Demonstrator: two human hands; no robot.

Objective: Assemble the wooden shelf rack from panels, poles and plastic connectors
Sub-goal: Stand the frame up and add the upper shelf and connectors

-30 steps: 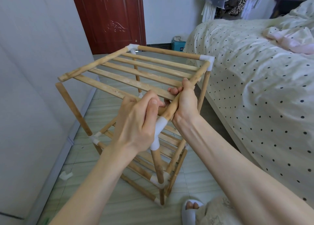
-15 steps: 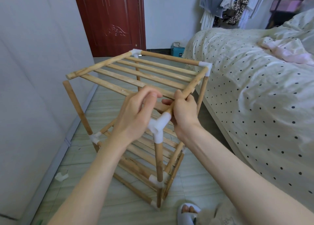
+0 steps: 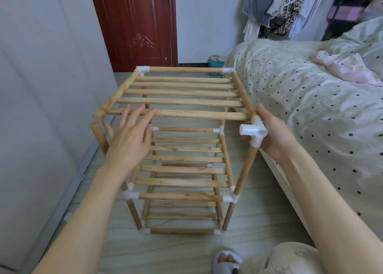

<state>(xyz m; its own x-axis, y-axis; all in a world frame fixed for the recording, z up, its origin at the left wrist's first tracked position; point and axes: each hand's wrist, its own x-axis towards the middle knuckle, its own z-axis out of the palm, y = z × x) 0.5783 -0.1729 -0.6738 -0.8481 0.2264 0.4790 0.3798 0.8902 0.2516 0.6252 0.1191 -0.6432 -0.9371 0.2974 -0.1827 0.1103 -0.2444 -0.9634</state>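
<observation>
The wooden shelf rack (image 3: pixel 182 182) stands on the floor in front of me, with slatted tiers joined by white connectors. Its top slatted panel (image 3: pixel 180 102) sits on the two far corner connectors. My right hand (image 3: pixel 269 133) grips the near right corner, where a white plastic connector (image 3: pixel 256 132) sits on the near right pole (image 3: pixel 245 168) with an open socket facing left. My left hand (image 3: pixel 128 133) hovers with fingers spread just below the panel's front slat, holding nothing. The near left pole (image 3: pixel 99 137) has a bare top end, just under the panel's free left corner.
A grey wall panel runs along the left. A bed with a dotted cover (image 3: pixel 310 108) flanks the rack on the right. A red door (image 3: pixel 134 25) is behind. A small white connector (image 3: pixel 67 215) lies on the floor by the wall. My slippered foot (image 3: pixel 227 262) is below.
The rack now faces me squarely instead of corner-on. My left hand has let go of the near right corner and moved left, fingers spread. My right hand stays at the connector corner.
</observation>
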